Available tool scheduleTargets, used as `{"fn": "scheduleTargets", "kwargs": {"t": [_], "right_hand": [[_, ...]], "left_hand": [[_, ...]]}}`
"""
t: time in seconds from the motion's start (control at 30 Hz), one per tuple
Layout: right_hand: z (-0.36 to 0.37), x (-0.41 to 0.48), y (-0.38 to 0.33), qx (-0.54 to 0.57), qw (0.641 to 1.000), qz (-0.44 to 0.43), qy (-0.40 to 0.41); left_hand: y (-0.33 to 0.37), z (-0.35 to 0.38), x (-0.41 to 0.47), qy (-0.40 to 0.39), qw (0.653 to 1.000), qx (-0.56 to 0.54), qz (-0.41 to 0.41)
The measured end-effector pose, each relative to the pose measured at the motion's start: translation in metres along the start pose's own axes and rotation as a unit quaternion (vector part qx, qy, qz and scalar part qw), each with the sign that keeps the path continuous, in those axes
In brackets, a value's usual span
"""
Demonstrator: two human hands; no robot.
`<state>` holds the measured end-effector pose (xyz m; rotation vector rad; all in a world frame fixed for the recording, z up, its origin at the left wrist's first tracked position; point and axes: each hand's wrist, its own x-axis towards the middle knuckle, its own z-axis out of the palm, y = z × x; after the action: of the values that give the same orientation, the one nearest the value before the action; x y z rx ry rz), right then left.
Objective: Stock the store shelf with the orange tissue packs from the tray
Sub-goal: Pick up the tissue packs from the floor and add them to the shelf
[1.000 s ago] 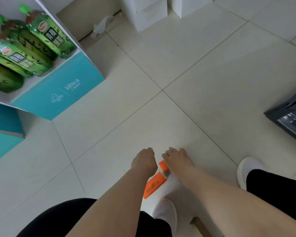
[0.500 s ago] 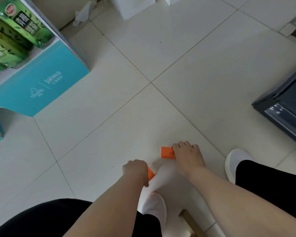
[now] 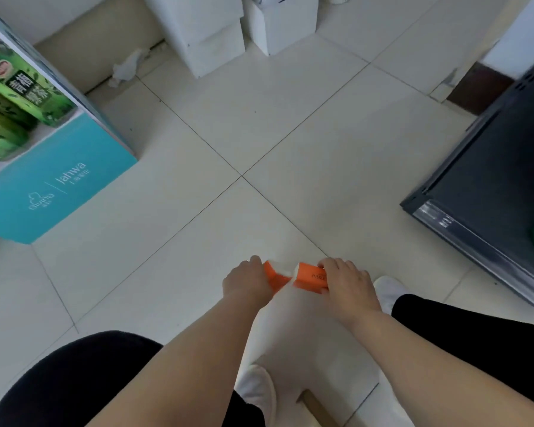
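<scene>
- Head view: your left hand (image 3: 247,280) clamps one orange tissue pack (image 3: 275,277), and your right hand (image 3: 347,280) curls over the second pack (image 3: 310,275), both low above the floor (image 3: 290,118), well apart from the shelf (image 3: 59,177).
- Your one-handed grips could let either pack slip.

Soft, even light falls on the pale glossy floor tiles (image 3: 290,118); shadows are faint. The wide lens bends the edges; the green labelled bottles (image 3: 19,87) at left blur; glare streaks the rim of the dark plastic tray (image 3: 438,217).

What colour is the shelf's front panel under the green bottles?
The panel is teal with pale lettering; head view.
</scene>
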<state>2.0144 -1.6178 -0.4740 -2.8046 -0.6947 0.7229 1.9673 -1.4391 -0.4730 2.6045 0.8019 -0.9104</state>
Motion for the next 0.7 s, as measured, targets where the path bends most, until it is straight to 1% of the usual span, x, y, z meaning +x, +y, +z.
{"fn": "scheduleTargets", "kwargs": {"t": [0.1, 0.23, 0.37, 0.47, 0.53, 0.63, 0.7], "right_hand": [[-0.033, -0.022, 0.009, -0.001, 0.998, 0.016, 0.055], [-0.077, -0.063, 0.02, -0.01, 0.991, 0.026, 0.128], [-0.129, -0.109, 0.027, -0.017, 0.979, 0.029, 0.2], [-0.173, -0.146, 0.034, -0.037, 0.965, 0.042, 0.255], [-0.202, -0.168, 0.039, -0.044, 0.955, 0.049, 0.29], [-0.248, -0.193, 0.048, -0.04, 0.929, 0.054, 0.364], [-0.278, -0.202, 0.055, -0.051, 0.912, 0.061, 0.403]], "left_hand": [[0.023, -0.041, -0.013, 0.057, 0.995, -0.063, 0.046], [0.061, -0.087, -0.052, 0.12, 0.975, -0.142, 0.122], [0.087, -0.122, -0.098, 0.192, 0.95, -0.143, 0.198], [0.102, -0.15, -0.133, 0.228, 0.936, -0.132, 0.233], [0.113, -0.17, -0.154, 0.253, 0.922, -0.145, 0.253], [0.133, -0.199, -0.181, 0.28, 0.9, -0.179, 0.282], [0.149, -0.216, -0.196, 0.297, 0.889, -0.182, 0.298]]}}
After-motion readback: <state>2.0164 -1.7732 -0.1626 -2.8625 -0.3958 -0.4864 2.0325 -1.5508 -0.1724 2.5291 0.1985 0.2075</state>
